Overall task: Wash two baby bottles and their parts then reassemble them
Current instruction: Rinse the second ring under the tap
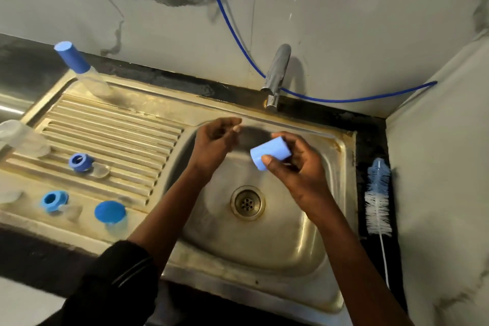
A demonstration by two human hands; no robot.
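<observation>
**Item 1. Pale blue cylindrical plastic bottle cap** [270,155]: centre of frame, over the steel sink basin [277,241].
- Held by the right hand [299,169], thumb across its near side and fingers curled behind.
- Long axis slants from lower left to upper right. The flat, closed-looking end faces the left hand, and the far end is hidden in the palm.
- Matt, evenly coloured surface. No suds or water can be made out.

**Item 2. Left hand** [214,140]: just left of the cap, apart from it and motion-blurred.
- Fingers loosely curled, nothing visibly held.

**Item 3. Chrome tap** [276,71]: above both hands, no water visibly running.
- The cap sits below and slightly left of it, so rinsing would likely mean lifting the cap up-frame.

**Item 4. Blue-and-white bristle bottle brush** [378,198]: right edge of the counter, nearer the right hand.

**Item 5. Parts on the ribbed draining board** [119,124], left of frame.
- Clear bottle with dark blue cap [76,69]
- Second clear bottle [21,137]
- Two blue screw rings [79,163] [53,201]
- Blue domed cap [109,210]
</observation>
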